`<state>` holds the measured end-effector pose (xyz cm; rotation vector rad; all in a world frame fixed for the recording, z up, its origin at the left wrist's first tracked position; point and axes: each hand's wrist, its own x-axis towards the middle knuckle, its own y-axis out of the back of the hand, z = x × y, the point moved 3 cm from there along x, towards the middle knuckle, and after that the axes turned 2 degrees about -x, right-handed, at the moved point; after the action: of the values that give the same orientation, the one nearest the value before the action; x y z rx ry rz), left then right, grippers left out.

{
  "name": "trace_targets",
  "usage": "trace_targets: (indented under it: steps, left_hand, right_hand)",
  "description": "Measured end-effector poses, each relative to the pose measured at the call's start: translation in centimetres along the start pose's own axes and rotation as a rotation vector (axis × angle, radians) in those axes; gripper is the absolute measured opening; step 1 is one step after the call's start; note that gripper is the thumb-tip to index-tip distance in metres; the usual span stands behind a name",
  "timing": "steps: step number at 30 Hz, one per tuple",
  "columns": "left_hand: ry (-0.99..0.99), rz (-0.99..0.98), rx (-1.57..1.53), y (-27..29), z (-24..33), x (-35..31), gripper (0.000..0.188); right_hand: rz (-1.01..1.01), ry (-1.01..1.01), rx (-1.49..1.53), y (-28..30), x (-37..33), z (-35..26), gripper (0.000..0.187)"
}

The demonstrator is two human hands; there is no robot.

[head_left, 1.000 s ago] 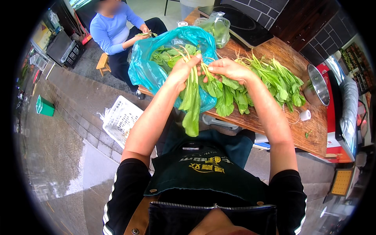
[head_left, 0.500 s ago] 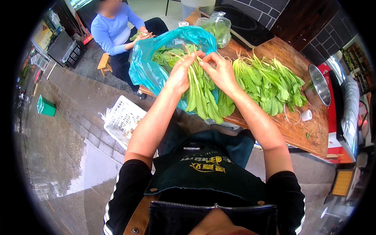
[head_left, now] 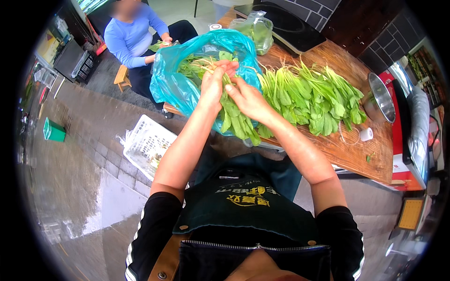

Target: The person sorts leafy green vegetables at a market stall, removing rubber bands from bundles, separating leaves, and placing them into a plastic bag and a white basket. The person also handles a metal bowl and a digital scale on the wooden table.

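A small bunch of leafy greens (head_left: 236,122) hangs between my hands with its leaves pointing down toward me. My left hand (head_left: 214,86) is closed around the stems, its fingertips near the pale root ends. From the right, my right hand (head_left: 248,99) closes on the same stems, thumb in front and the other fingers partly hidden. Just beyond lies an open teal plastic bag (head_left: 171,70) with more greens (head_left: 190,68) inside. To the right of my hands, a row of greens (head_left: 309,96) rests on the wooden table (head_left: 349,157), roots pointing away.
A steel bowl (head_left: 382,100) and a white roll of tape (head_left: 366,135) lie at the table's right. At the back are a clear bag of greens (head_left: 260,35) and a black cooktop (head_left: 286,28). A white basket (head_left: 147,140) is on the floor. A seated person (head_left: 136,42) handles greens.
My right hand has moved from the root tips down to the stems, and its pinch has loosened into a wider grip. Both hands have shifted slightly left, and the bunch with them.
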<state>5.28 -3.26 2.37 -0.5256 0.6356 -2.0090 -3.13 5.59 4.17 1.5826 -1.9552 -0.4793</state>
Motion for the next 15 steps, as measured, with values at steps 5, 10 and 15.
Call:
trace_targets:
  steps: [5,10,15]
  left_hand:
    - [-0.042,-0.026,0.087,-0.4,0.6,-0.7,0.027]
    - [-0.021,-0.145,0.189,-1.1,0.9,-1.1,0.039]
    - [0.065,-0.087,-0.006,-0.4,0.8,-1.9,0.034]
  right_hand:
    - [-0.011,-0.021,0.009,0.1,0.2,-0.6,0.050]
    - [0.048,0.073,0.243,-0.4,1.1,1.5,0.038]
    - [-0.226,-0.062,0.138,3.6,1.4,0.6,0.030]
